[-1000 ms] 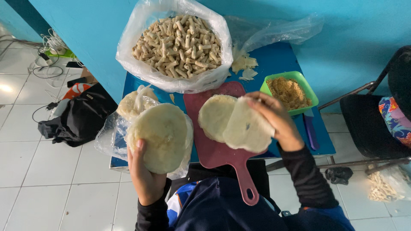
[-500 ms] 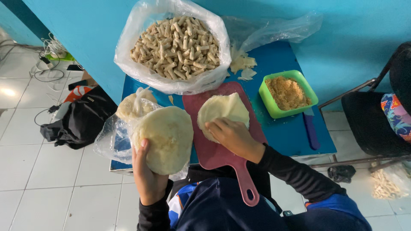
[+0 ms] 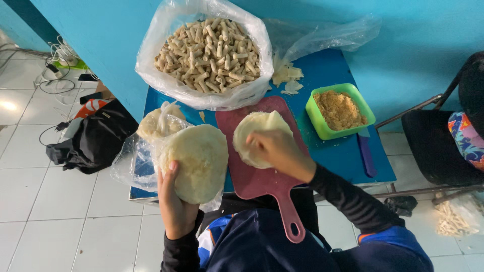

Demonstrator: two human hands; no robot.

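Observation:
My left hand (image 3: 175, 209) holds up a stack of round pale dough wrappers (image 3: 195, 161) over the table's near left edge. My right hand (image 3: 275, 150) presses on a single round wrapper (image 3: 252, 132) that lies flat on a dark red cutting board (image 3: 262, 174). The board's handle points toward me. A plastic bag with more wrappers (image 3: 154, 123) lies just left of the board.
A large plastic bag of rolled pastry sticks (image 3: 206, 50) stands at the back of the blue table (image 3: 348, 156). A green tub of crumbly filling (image 3: 340, 111) and a purple knife (image 3: 367, 155) sit at the right. A black bag (image 3: 93, 141) lies on the tiled floor; a chair (image 3: 443, 136) stands at right.
My right hand lowered the wrapper it held up onto the red board and now rests on it. The left hand kept its stack in place.

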